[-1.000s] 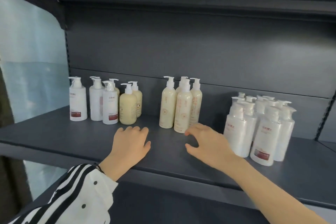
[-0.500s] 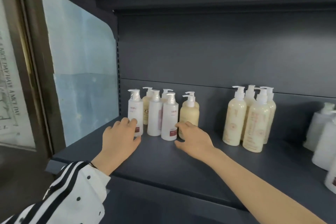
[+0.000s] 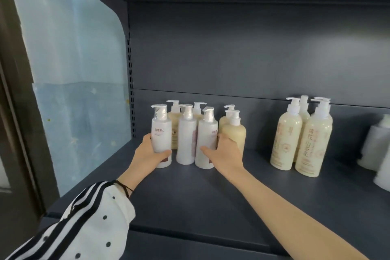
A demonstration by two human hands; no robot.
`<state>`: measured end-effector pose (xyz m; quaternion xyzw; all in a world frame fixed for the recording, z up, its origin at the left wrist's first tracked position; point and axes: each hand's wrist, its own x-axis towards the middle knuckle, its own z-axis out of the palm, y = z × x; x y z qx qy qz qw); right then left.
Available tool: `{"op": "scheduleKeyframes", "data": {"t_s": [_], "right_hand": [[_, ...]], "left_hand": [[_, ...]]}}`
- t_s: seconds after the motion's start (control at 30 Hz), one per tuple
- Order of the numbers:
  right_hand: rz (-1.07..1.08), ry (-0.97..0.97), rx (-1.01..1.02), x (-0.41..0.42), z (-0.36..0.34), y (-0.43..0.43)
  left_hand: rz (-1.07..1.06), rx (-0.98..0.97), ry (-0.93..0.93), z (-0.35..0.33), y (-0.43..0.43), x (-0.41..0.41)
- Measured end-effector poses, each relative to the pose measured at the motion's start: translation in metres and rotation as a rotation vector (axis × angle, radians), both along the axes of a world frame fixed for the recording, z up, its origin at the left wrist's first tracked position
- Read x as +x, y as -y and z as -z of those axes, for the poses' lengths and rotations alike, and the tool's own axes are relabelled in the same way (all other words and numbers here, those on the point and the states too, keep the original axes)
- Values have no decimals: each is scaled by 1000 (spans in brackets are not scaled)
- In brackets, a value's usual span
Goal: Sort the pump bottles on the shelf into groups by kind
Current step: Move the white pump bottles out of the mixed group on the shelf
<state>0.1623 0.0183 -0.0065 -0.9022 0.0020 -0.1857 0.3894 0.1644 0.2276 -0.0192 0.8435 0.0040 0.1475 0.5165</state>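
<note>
Three white pump bottles stand in a front row at the shelf's left end. My left hand (image 3: 147,152) is wrapped around the leftmost white bottle (image 3: 161,133). My right hand (image 3: 224,151) grips the rightmost white bottle (image 3: 206,139); the middle white bottle (image 3: 186,137) stands free between them. Short cream pump bottles (image 3: 235,131) stand behind and to the right of this row, partly hidden. A group of tall pale cream bottles (image 3: 304,139) stands further right on the dark shelf (image 3: 211,200).
More white bottles (image 3: 377,145) show blurred at the right edge. A light blue panel (image 3: 73,69) closes the shelf's left side. The dark back wall rises behind the bottles, and an upper shelf hangs overhead.
The view has swung left and closer. Both hands have moved forward from resting on the shelf and closed around the outer two white bottles.
</note>
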Motion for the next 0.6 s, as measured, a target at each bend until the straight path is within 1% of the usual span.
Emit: {"op": "scheduleKeyframes", "data": {"t_s": [0.13, 0.27, 0.33, 0.5, 0.6], "right_hand": [[39, -12, -76, 0, -2, -8], [9, 8, 69, 2, -2, -10], [-13, -1, 101, 0, -4, -7], [-75, -66, 74, -19, -11, 16], [-78, -74, 5, -39, -12, 34]], "left_hand": [[18, -43, -16, -2, -1, 3], [62, -39, -72, -6, -5, 1], [81, -39, -87, -8, -3, -3], [112, -12, -108, -13, 11, -21], [169, 3, -119, -15, 27, -35]]}}
